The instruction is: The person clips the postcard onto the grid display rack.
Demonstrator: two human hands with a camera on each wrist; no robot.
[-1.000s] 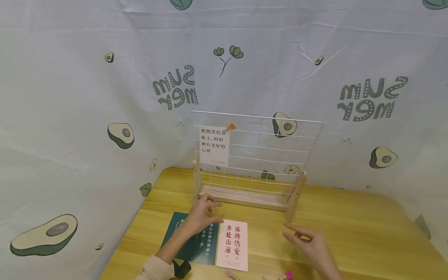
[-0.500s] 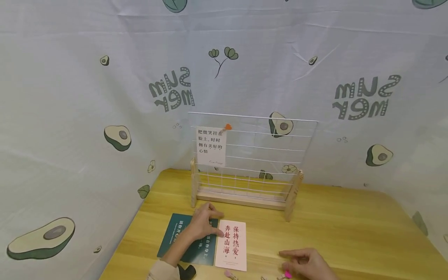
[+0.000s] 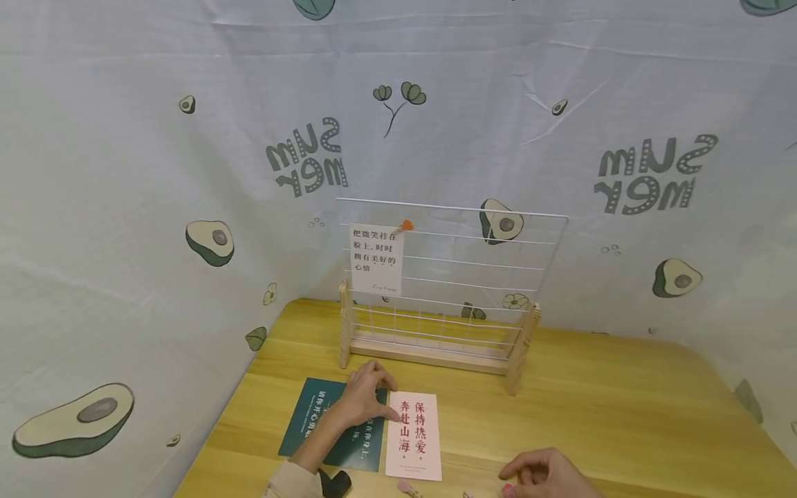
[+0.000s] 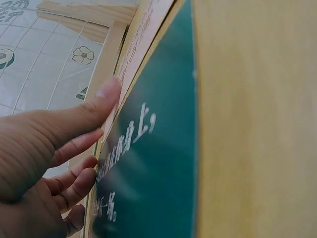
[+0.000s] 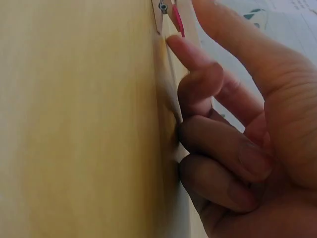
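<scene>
My left hand (image 3: 363, 401) lies over the dark green card (image 3: 305, 422), its thumb tip at the left edge of the pink card (image 3: 423, 463) with red writing. Its fingers are loosely bent, with nothing between them and the thumb in the left wrist view, where white writing shows on the green card (image 4: 163, 148). My right hand (image 3: 551, 474) is low on the table's right side. Its thumb and index finger pinch a small wooden clothespin (image 5: 162, 12) with a pink heart (image 3: 507, 488); most of the clothespin is hidden in the head view.
Behind the cards stands a white wire rack (image 3: 461, 259) on a wooden base (image 3: 429, 353). A white card (image 3: 376, 259) hangs on it from an orange heart clothespin (image 3: 406, 225). Another clothespin (image 3: 409, 489) lies near the front edge. Printed cloth (image 3: 124, 207) encloses the table (image 3: 623, 401).
My right hand has come down and toward the front, and its fingers have closed on the pink-heart clothespin. My left hand has lowered slightly beside the pink card.
</scene>
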